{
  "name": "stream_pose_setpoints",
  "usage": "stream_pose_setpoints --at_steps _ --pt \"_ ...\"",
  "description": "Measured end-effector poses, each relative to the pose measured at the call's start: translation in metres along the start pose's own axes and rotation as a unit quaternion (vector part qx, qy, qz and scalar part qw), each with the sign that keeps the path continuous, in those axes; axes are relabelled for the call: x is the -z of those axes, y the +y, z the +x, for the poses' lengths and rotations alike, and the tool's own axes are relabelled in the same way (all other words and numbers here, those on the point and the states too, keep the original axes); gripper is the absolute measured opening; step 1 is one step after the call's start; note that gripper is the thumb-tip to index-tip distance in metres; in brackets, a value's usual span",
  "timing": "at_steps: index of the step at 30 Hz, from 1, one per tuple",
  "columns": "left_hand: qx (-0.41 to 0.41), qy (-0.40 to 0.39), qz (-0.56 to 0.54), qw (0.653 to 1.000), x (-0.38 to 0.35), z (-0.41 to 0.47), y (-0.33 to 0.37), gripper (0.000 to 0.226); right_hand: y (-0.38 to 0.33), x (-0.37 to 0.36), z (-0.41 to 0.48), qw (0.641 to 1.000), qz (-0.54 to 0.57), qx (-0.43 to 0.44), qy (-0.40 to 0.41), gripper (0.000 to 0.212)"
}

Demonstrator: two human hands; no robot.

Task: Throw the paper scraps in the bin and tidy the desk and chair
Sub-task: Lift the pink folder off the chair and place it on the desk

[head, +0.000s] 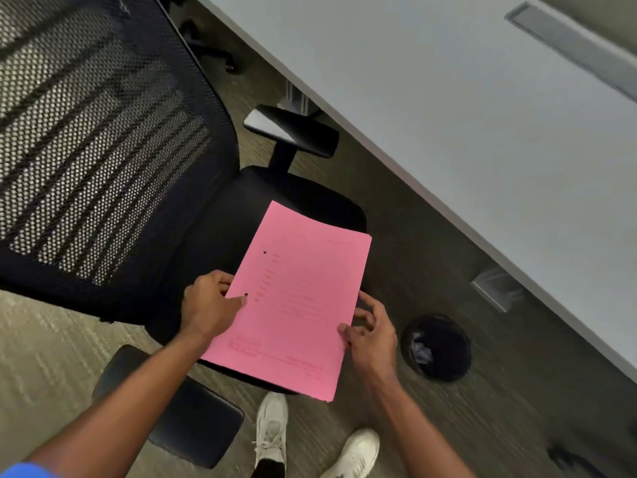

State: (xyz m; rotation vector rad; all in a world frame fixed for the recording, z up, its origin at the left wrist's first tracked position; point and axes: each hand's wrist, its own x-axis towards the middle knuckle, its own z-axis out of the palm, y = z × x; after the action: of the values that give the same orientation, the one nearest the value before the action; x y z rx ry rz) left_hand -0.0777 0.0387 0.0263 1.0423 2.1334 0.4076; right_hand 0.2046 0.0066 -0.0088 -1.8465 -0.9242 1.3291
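Note:
A pink sheet of paper [296, 301] with faint print and two punched holes is held above the seat of a black mesh office chair [103, 160]. My left hand [208, 305] grips the sheet's left edge, thumb on top. My right hand [370, 332] pinches its right edge. A round black bin [436, 346] with a dark liner stands on the floor to the right of my right hand, with white crumpled paper scraps [422, 351] inside. The grey desk [482, 115] runs diagonally across the upper right.
The chair's armrests [293, 131] stick out toward the desk and near my left forearm. My white shoes [272, 432] stand on the carpet below the seat. A metal desk leg foot [496, 288] sits just beyond the bin. A grey cable slot [572, 46] is set in the desktop.

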Motion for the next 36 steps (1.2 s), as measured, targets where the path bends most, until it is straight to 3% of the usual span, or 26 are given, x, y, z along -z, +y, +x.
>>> stream_pose_setpoints --at_steps 6,13,22,29,36 --pt "-0.011 -0.003 -0.057 0.998 0.002 -0.060 0.031 0.032 -0.024 0.056 -0.028 0.998 -0.048 0.041 0.005 0.071" --pt "-0.031 0.046 -0.133 0.990 -0.008 -0.142 0.086 0.036 -0.072 0.125 -0.065 0.994 -0.075 0.078 0.010 0.071" --pt "-0.082 0.056 -0.167 0.981 -0.022 -0.220 0.159 0.038 -0.113 0.239 -0.089 0.985 -0.099 0.137 0.026 0.068" --pt "-0.113 0.042 -0.175 0.977 -0.034 -0.249 0.207 0.038 -0.132 0.301 -0.091 0.983 -0.103 0.154 0.020 0.067" --pt "-0.152 0.021 -0.168 0.974 -0.034 -0.239 0.246 0.040 -0.151 0.317 -0.086 0.985 -0.070 0.150 0.054 0.064"
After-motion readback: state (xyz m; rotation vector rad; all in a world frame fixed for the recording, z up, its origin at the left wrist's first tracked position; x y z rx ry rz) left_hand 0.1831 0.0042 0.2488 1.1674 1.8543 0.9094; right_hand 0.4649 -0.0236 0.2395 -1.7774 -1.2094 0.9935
